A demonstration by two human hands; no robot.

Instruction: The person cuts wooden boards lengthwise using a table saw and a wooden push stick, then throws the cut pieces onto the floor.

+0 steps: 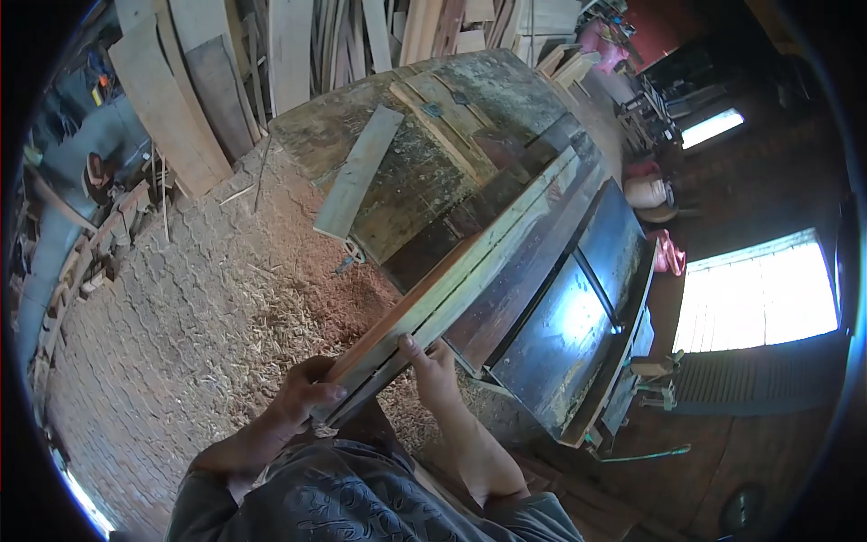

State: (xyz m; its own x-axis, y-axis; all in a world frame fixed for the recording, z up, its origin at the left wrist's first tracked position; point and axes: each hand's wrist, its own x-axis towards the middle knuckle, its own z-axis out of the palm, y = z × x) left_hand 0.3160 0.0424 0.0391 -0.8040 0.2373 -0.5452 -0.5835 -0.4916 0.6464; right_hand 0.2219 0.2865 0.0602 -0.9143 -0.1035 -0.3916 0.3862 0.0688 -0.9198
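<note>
A long, narrow wooden piece [470, 262] with a dark slit along it runs from close to my body up across the workbench [424, 199]. Its near end sticks out past the bench edge. My left hand [312, 396] grips that end from the left side, thumb on top. Further along, on the right side, my right hand [433, 370] is closed round the same piece with its thumb on the upper face. The undersides of both hands' grips are hidden.
A loose board [359, 172] lies at the bench's left edge. A dark metal machine table [569, 316] stands to the right, with a green-handled clamp [646, 454] below. Boards [167, 99] lean at the back. Shavings [280, 307] cover the paved floor.
</note>
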